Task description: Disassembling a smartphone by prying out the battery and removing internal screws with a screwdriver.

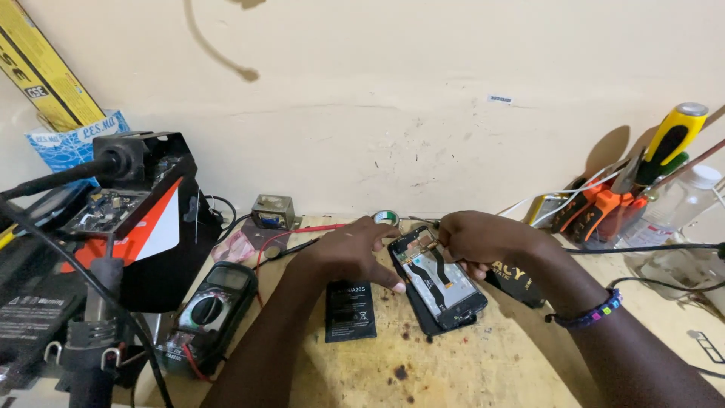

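both hands [355, 253] [476, 242] grip opened phone [438, 281] near battery [350, 310].

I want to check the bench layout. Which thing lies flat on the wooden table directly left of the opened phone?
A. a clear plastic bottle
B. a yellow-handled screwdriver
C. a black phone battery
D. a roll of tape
C: the black phone battery lies flat on the table, just left of the opened phone.

Stained wooden bench [483, 370] bears phone [439, 281], battery [350, 310], multimeter [210, 313].
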